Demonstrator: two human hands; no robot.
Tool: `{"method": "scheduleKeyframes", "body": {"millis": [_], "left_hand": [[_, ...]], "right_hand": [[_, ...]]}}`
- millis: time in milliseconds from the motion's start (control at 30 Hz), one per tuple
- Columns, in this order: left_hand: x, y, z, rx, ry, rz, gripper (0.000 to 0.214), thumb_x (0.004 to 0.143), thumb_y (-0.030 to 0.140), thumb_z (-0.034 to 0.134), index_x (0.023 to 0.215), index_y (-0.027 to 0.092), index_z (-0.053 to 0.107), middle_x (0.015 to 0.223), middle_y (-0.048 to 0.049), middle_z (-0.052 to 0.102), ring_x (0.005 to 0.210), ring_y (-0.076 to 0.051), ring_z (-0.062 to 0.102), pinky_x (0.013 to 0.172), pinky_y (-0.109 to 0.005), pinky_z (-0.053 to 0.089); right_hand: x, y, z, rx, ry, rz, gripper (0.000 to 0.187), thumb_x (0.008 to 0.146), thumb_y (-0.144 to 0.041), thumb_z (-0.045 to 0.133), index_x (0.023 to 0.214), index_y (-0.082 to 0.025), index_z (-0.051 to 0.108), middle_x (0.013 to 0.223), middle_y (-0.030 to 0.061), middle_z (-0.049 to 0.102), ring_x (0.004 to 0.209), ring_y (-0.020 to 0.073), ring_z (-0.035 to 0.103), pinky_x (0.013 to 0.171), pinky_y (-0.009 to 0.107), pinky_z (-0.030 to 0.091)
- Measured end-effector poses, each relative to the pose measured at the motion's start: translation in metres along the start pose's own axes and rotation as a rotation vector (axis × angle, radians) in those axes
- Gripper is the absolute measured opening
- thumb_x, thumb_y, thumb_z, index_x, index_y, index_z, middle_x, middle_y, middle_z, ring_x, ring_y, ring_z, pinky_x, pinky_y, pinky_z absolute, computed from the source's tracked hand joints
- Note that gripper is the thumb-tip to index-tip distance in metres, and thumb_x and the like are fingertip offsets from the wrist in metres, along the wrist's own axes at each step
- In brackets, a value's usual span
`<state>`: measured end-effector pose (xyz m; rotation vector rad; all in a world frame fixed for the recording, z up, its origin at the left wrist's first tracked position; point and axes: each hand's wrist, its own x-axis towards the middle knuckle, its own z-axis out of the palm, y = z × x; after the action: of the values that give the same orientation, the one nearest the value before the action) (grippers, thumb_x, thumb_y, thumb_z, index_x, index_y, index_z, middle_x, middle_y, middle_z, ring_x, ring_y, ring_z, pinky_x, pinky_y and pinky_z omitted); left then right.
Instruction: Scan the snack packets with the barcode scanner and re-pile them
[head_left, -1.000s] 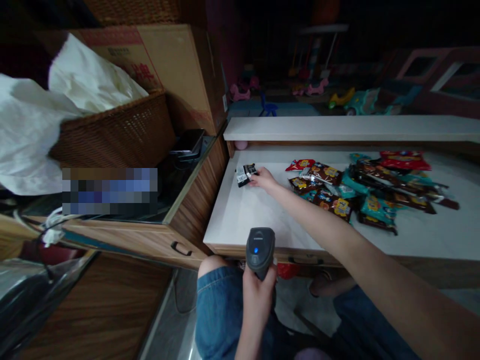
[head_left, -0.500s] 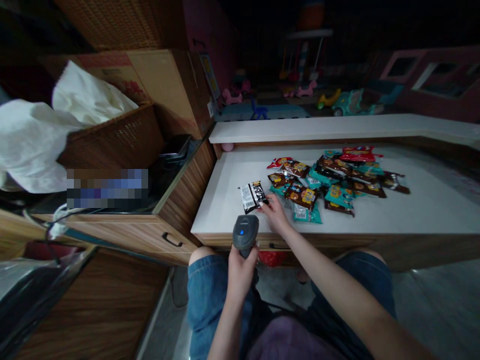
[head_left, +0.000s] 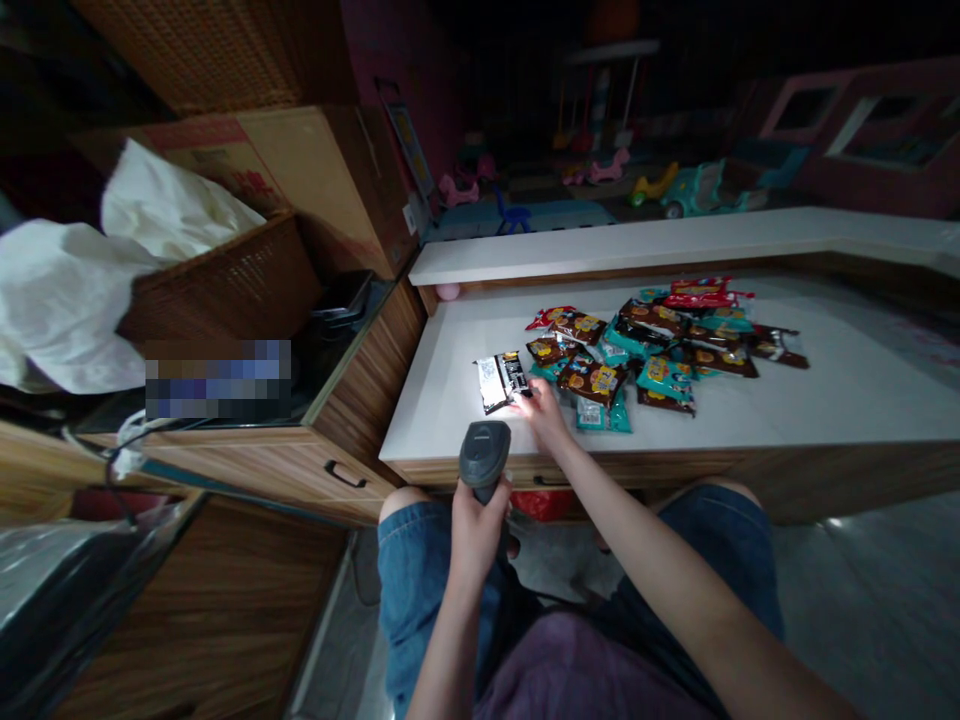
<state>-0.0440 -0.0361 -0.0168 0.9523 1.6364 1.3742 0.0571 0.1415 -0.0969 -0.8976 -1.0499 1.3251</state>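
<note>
My left hand [head_left: 477,538] is shut around the grip of a black handheld barcode scanner [head_left: 484,456], whose head points up just short of the counter's front edge. My right hand [head_left: 543,416] reaches over the white countertop [head_left: 847,390], its fingertips pinching a small snack packet [head_left: 498,383] lying back side up, with a white label panel showing. That packet sits just above the scanner's head, apart from it. To its right lies a loose pile of several red, teal and brown snack packets [head_left: 622,362], close to my right hand's fingers.
A raised white ledge [head_left: 637,245] runs behind the counter. To the left stand a wooden cabinet with a drawer handle [head_left: 345,474], a wicker basket [head_left: 225,285], white cloth and a cardboard box. Children's toys lie on the floor beyond.
The packet and my right hand have come closer to the scanner, and the scanner now sits just below the packet. The view has swung, moving the pile toward the middle of the frame.
</note>
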Motion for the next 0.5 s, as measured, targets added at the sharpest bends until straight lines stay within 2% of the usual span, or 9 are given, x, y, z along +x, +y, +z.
{"method": "scheduleKeyframes", "body": {"millis": [200,333,433,500], "left_hand": [[-0.001,0.004,0.000,-0.007,0.019,0.004,0.036,0.066,0.046,0.079,0.083,0.016,0.068,0.057,0.0018,0.061,0.052,-0.015,0.055,0.057,-0.027,0.045],[-0.003,0.005,-0.002,-0.017,0.007,0.000,0.035,0.066,0.046,0.078,0.082,0.017,0.066,0.054,0.0020,0.061,0.050,-0.015,0.055,0.055,-0.028,0.045],[-0.003,0.004,-0.003,-0.016,0.016,0.003,0.035,0.066,0.046,0.079,0.082,0.018,0.065,0.055,0.0021,0.061,0.051,-0.015,0.055,0.056,-0.028,0.046],[-0.003,0.003,-0.002,-0.017,0.004,-0.009,0.038,0.066,0.048,0.080,0.083,0.017,0.066,0.054,0.0027,0.059,0.050,-0.015,0.054,0.056,-0.027,0.044]], "right_hand": [[-0.001,-0.003,0.001,-0.090,0.027,-0.010,0.031,0.084,-0.036,0.065,0.107,-0.028,0.045,0.099,0.0022,0.071,0.090,0.0214,0.076,0.086,0.040,0.066],[-0.001,-0.003,0.001,-0.216,0.093,-0.005,0.027,0.087,-0.032,0.061,0.110,-0.026,0.049,0.092,0.0021,0.072,0.082,0.0225,0.077,0.079,0.038,0.065],[-0.002,-0.007,-0.004,-0.330,0.141,0.007,0.026,0.087,-0.030,0.061,0.111,-0.025,0.053,0.087,0.0024,0.073,0.077,0.0248,0.077,0.078,0.042,0.064],[-0.008,-0.015,-0.011,-0.394,0.157,0.012,0.027,0.085,-0.027,0.064,0.111,-0.024,0.057,0.087,0.0038,0.074,0.079,0.0268,0.076,0.086,0.048,0.062]]}}
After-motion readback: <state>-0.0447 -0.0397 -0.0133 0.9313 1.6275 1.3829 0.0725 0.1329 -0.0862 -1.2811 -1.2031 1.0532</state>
